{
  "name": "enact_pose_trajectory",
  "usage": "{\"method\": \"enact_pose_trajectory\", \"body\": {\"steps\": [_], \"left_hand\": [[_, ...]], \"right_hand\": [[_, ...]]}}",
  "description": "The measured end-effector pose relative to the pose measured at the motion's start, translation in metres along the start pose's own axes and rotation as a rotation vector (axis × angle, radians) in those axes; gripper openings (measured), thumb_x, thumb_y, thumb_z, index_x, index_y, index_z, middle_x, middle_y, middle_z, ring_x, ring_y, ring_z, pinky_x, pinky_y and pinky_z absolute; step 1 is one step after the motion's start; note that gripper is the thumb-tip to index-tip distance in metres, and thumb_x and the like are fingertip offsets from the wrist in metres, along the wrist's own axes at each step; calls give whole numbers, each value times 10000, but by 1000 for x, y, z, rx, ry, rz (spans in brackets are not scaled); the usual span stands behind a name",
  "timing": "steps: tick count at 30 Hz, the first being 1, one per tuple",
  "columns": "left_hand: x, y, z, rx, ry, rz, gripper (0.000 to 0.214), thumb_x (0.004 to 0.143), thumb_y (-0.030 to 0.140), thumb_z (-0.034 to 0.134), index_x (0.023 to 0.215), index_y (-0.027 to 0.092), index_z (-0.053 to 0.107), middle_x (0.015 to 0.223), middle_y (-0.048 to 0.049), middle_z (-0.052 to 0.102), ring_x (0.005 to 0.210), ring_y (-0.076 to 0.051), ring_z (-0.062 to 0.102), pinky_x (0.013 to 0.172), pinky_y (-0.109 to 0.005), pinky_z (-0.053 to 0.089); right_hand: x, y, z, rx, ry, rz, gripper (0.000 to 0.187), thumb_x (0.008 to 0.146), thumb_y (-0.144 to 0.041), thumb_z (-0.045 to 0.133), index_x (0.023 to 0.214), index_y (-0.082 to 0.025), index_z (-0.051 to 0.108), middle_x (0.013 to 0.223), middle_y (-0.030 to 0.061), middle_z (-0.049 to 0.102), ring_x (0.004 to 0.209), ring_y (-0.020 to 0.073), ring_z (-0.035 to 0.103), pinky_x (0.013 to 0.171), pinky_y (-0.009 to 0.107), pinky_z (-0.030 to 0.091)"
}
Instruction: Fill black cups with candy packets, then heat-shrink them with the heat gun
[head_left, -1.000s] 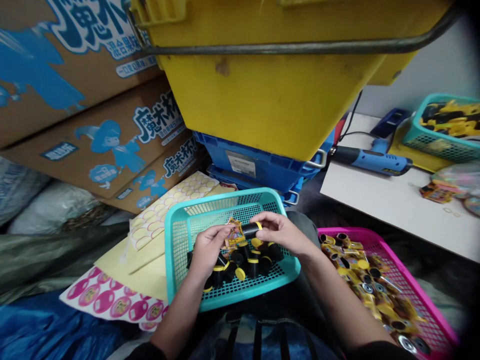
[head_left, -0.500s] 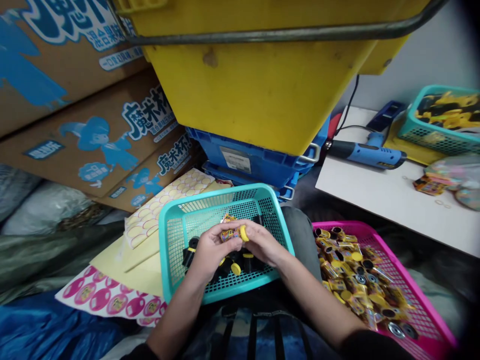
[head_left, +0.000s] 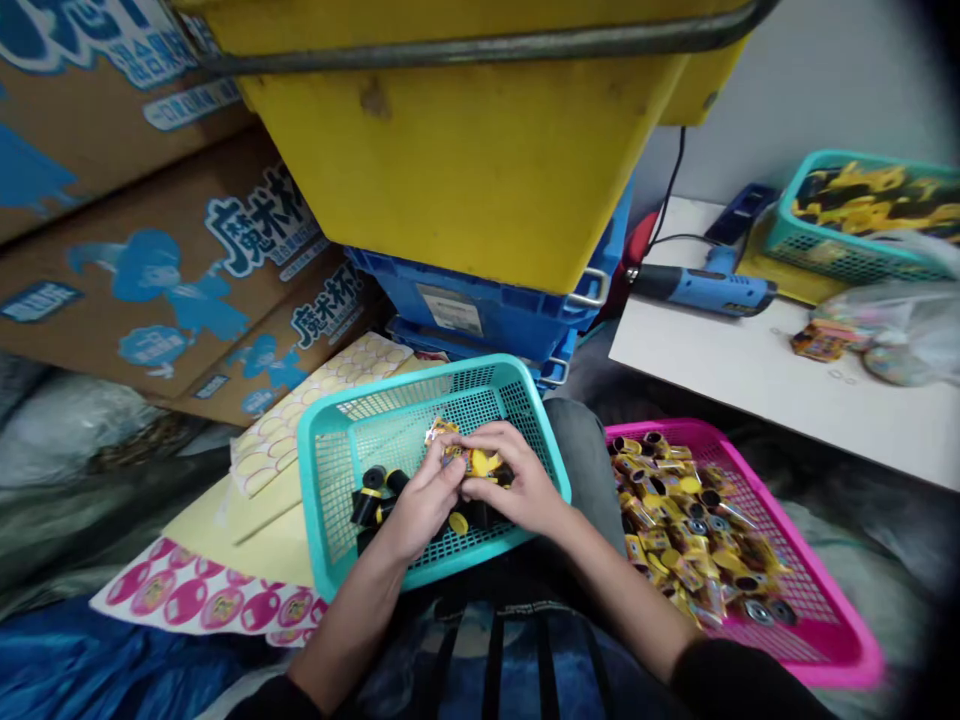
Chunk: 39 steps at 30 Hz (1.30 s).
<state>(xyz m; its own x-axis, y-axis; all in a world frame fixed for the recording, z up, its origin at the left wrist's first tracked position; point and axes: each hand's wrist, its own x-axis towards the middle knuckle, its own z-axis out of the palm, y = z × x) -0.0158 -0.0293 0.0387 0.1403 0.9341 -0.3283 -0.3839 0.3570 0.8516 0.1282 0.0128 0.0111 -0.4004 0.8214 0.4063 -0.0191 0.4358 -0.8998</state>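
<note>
Both hands are together over a turquoise basket [head_left: 311,500]. Between them is a small cylinder [head_left: 456,457] with a colourful printed wrapper and yellow at its right end. My left hand [head_left: 424,500] is closed round the wrapped part. My right hand [head_left: 521,485] curls its fingers and thumb round the yellow end, partly hiding it. Black cylinders [head_left: 367,505] with yellow bands lie in the basket below, and a yellow cap [head_left: 458,523] shows under the hands. A printed wrapper piece [head_left: 441,430] sits just beyond my left fingertips.
A pink basket [head_left: 806,560] of similar wrapped cylinders stands to the right. Behind are a yellow bin [head_left: 465,170] over blue crates [head_left: 480,310]. Cartons [head_left: 172,290] and sticker sheets [head_left: 202,595] are at left. A white table [head_left: 720,370] holds a blue heat gun [head_left: 701,290].
My right fingers have closed further over the yellow end, and the cylinder has turned so less of it shows. The whole view has shifted slightly, moving the surroundings leftward.
</note>
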Motion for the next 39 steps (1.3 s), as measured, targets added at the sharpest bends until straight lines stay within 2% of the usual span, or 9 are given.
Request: {"method": "enact_pose_trajectory", "body": {"steps": [4,7,12,18,25,29,33,36,39], "left_hand": [[9,-1,-6,175,-60,28,361,879,464,531,1166,251,486,1063,-43,608,933,-174,578,817,-300,462],[21,8,-35,621,152,185,337,911,410,461,1205,247,476,1226,-73,568,1072,-206,551,920,-353,441],[43,-4,-70,1287,429,106,173,833,224,547,969,156,630,1039,-121,638,1028,-264,588,958,-404,424],[64,-34,-68,1302,476,80,193,740,136,652,928,165,623,945,-102,680,933,-256,643,853,-358,472],[43,-15,-85,1220,568,118,77,832,188,540,879,205,599,817,-64,734,831,-238,696,749,-338,504],[16,-4,-78,1129,397,572,127,804,147,537,705,214,581,1057,-55,708,1060,-218,627,896,-380,483],[-2,1,-65,1171,240,989,174,750,92,623,631,218,636,1226,-45,585,1158,-238,509,962,-453,435],[-4,0,-60,1151,278,977,168,748,112,652,629,229,667,1205,-41,532,1125,-226,500,902,-407,475],[-1,0,-56,938,357,751,108,793,194,625,707,224,682,1160,-54,549,1075,-214,548,899,-394,487]], "right_hand": [[-14,-15,-31,-280,129,-96,271,810,-298,673,1068,-242,611,990,62,619,936,196,583,830,354,478],[-50,-19,-92,-697,327,72,201,815,-313,635,990,-216,621,906,73,619,891,228,576,823,397,463],[-101,2,-163,-1123,-94,657,452,773,-497,585,1056,-153,657,1027,172,638,951,372,579,829,539,442],[-51,1,-109,-834,-43,538,421,880,-510,473,1099,-190,637,1082,104,661,1007,266,608,878,412,471],[-22,0,-71,-607,-6,480,321,866,-448,516,1008,-208,674,1026,60,689,975,242,622,888,398,460],[-15,1,-46,-269,28,549,347,864,-498,521,948,-202,682,981,54,689,935,216,620,874,361,455],[4,-1,-13,236,-163,702,584,879,-660,364,951,-179,688,966,77,671,911,206,598,752,319,464],[17,-1,6,363,-191,757,530,779,-667,536,841,-162,686,869,58,668,802,177,579,716,300,438],[26,2,15,326,-100,691,377,705,-537,684,717,-162,647,752,17,645,708,140,551,735,291,420]]}}
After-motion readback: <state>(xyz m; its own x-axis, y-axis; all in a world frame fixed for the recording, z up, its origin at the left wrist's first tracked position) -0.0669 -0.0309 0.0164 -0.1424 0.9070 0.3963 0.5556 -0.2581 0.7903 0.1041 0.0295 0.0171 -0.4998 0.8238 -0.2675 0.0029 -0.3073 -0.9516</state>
